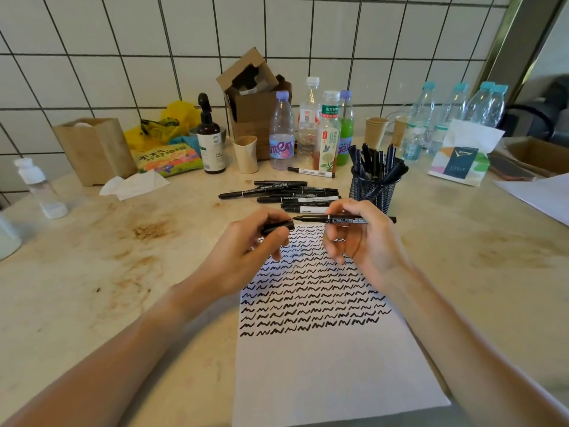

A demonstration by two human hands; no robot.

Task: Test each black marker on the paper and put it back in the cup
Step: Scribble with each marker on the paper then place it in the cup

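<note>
A white paper sheet (323, 374) lies before me, its upper half covered in rows of black squiggles. Above it, my right hand (360, 241) pinches an uncapped black marker (348, 219) held level, tip pointing left. My left hand (246, 245) grips the marker's black cap (277, 228), just left of the tip and apart from it. Several black markers (289, 195) lie loose on the table behind the paper. A black mesh cup (374, 191) with several markers standing in it sits to their right.
Bottles (281, 134), paper cups (246, 154), a cardboard box (255, 97), a brown pump bottle (211, 140) and snack bags line the tiled wall. A tissue pack (462, 158) and more water bottles stand at the right. One marker (311, 171) lies by the bottles.
</note>
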